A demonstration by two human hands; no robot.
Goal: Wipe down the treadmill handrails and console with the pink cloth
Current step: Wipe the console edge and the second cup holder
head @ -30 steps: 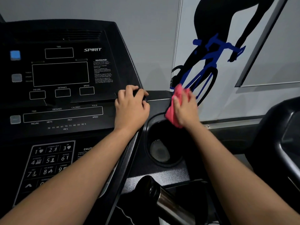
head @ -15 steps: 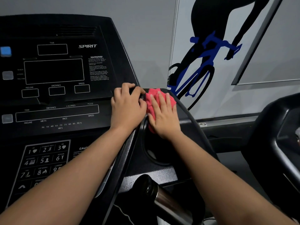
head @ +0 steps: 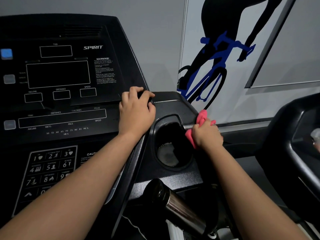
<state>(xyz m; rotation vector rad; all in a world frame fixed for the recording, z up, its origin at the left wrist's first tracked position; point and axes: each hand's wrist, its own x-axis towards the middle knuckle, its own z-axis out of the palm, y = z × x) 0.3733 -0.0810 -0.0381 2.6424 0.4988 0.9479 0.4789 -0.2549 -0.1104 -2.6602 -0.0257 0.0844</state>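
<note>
Here the right hand point(head: 207, 135) grips the bunched pink cloth point(head: 202, 116), pressed against the outer right rim of the console point(head: 174, 105), just beside the cup holder point(head: 173, 153). The left hand point(head: 136, 110) lies on the console's raised display edge. Its fingers curl over that edge and seem to hold on, though the fingertips are lost in shadow.

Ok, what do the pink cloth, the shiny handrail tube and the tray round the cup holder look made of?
Pink cloth: soft fabric, maybe microfibre; it bunches in the right hand. Handrail tube: polished metal, likely steel; streaky bright reflections. Cup holder tray: hard black plastic by its look, matte with fine pebbled grain.
</note>
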